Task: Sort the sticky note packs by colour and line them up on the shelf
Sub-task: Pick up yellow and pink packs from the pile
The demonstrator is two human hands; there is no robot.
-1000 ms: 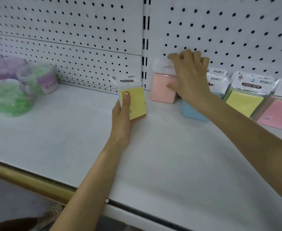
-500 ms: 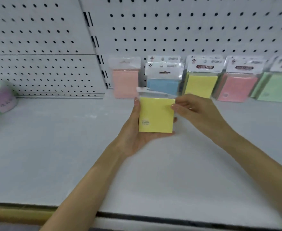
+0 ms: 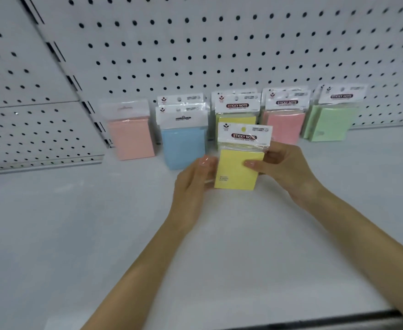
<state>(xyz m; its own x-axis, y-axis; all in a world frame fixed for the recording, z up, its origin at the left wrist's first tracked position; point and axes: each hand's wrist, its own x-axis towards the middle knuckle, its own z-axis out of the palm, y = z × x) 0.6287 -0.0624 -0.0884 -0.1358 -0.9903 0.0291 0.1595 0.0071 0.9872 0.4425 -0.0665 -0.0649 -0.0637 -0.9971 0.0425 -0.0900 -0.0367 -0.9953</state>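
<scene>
A yellow sticky note pack (image 3: 238, 167) stands upright, label facing me, between both hands just above the white shelf (image 3: 100, 234). My left hand (image 3: 193, 186) grips its left edge and my right hand (image 3: 283, 167) grips its right edge. Behind it, leaning against the pegboard, stand an orange-pink pack (image 3: 131, 136), blue packs (image 3: 184, 141), yellow packs (image 3: 236, 110) partly hidden by the held one, pink packs (image 3: 285, 122) and green packs (image 3: 329, 120).
The white pegboard wall (image 3: 219, 44) closes off the back of the shelf, with a slotted upright (image 3: 76, 84) on the left. The shelf's dark front edge (image 3: 338, 322) runs along the bottom right.
My right hand left the pink pack at the back and joined the left on the yellow pack. The pack was turned upright, label up, and carried toward the yellow packs. The view swung right.
</scene>
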